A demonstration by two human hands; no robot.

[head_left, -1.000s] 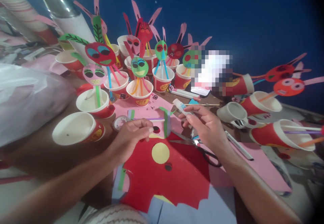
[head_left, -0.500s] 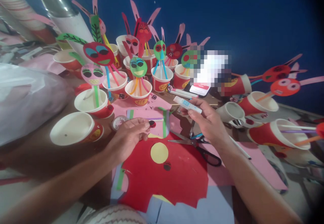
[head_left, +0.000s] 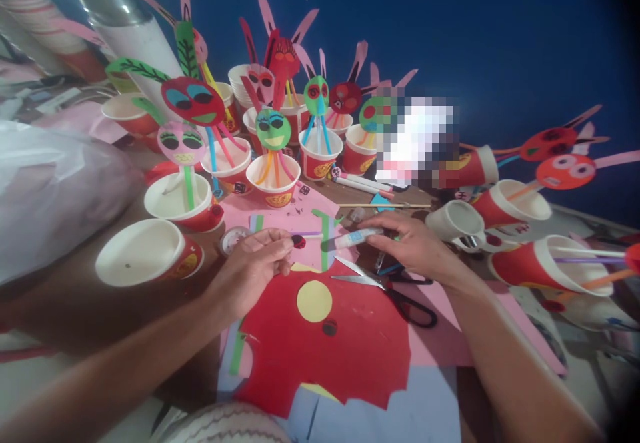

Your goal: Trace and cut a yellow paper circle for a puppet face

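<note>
My left hand pinches a small black and red paper disc between thumb and fingertips. Over the table to its right, my right hand grips a white glue stick with a blue label, lying nearly level in the fingers. Below both hands is a red paper sheet with ragged edges. On that sheet rest a yellow paper circle and a small dark disc. Scissors with black handles lie spread just under my right hand.
Several red and white paper cups holding paper faces on straws line the back. A cup stands left, and a white mug right. A plastic bag bulges at far left. Markers lie near a blurred bright patch.
My right hand has lowered and turned, bringing the glue stick down and to the left, nearer the tabletop. My left hand stays almost in place with the disc.
</note>
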